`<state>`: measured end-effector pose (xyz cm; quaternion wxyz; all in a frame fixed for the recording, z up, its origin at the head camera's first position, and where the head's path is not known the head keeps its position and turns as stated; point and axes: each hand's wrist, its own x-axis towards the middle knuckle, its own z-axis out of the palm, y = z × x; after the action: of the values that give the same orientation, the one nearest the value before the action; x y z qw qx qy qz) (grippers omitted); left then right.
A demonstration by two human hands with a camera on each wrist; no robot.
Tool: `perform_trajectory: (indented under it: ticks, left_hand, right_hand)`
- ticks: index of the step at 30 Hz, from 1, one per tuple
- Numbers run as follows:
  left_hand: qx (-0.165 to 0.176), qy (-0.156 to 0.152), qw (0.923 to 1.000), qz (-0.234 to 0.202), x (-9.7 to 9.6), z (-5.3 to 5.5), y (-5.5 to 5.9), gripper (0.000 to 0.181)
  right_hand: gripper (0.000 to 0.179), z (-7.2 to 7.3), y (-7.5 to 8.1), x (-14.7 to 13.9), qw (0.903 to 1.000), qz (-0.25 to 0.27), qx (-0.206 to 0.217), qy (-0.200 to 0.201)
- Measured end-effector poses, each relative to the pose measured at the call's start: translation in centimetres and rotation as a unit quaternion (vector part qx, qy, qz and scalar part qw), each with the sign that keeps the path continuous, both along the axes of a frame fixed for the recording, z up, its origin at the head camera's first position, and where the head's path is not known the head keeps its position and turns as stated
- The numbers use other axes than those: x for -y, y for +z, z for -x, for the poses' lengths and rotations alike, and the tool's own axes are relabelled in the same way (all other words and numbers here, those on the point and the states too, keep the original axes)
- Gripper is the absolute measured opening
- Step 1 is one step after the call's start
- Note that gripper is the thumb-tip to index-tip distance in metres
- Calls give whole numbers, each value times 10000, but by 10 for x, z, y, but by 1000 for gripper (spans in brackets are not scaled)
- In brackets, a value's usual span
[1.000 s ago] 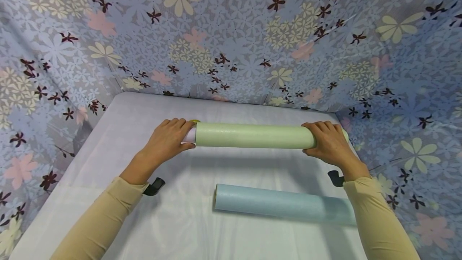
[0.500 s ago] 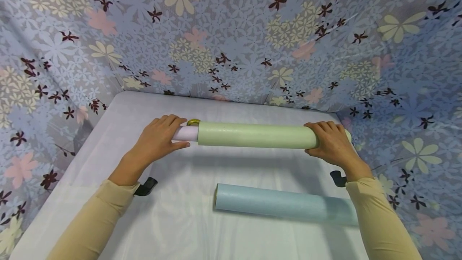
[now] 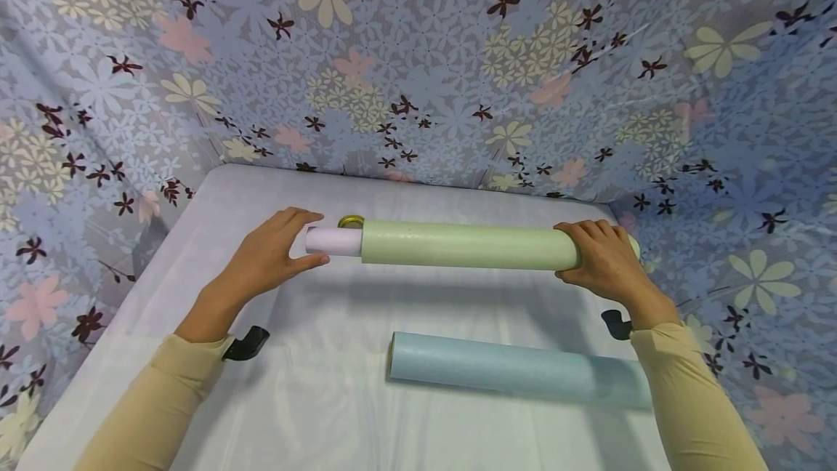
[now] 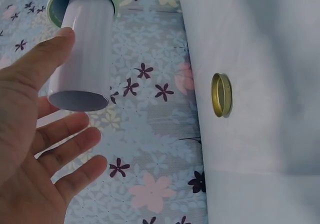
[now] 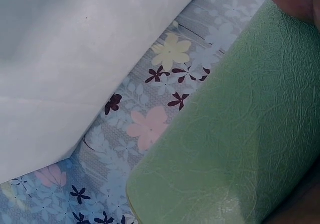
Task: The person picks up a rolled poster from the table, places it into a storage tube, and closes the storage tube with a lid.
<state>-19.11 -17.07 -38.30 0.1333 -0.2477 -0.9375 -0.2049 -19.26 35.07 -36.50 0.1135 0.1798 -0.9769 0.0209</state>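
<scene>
A pale green tube [image 3: 464,244] is held level above the table, my right hand [image 3: 601,256] gripping it near its right end. Out of its left end sticks a white roll [image 3: 335,241], its round end facing my left hand [image 3: 268,251]. That hand is just left of the roll with thumb and fingers spread. In the left wrist view its thumb overlaps the side of the white roll [image 4: 85,49], and the other fingers are loosely bent below. The right wrist view shows the textured green tube [image 5: 230,129] close up, part of the hand at the top corner.
A gold-coloured ring [image 4: 228,96] rests on the white-covered table [image 3: 294,398], behind the tube in the head view. Nearer the front lies a light blue tube [image 3: 510,369], its right end hidden by the right sleeve. Floral cloth [image 3: 418,78] hangs around the table.
My left hand has moved left, drawing more of the white roll out of the green tube and then letting go of it. The ring has come into fuller view. My right hand shifts slightly right.
</scene>
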Motion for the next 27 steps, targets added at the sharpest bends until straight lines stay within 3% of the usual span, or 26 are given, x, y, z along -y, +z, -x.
perform_trajectory:
  ticks: [5,10,19,27]
  left_hand:
    - [208,-13,9986,-483,4,-3,-3,64]
    - [250,-265,9941,-1019,8,-4,-9,62]
    - [509,-514,9797,-1869,11,-4,-17,58]
    - [732,-668,9622,-2536,10,-4,-21,53]
  right_hand:
    - [82,0,0,-1,10000,23,28,-6]
    - [82,-1,0,-2,10000,29,51,8]
    - [81,-3,0,-5,9999,120,36,27]
    - [80,-4,1,-4,9999,124,-9,70]
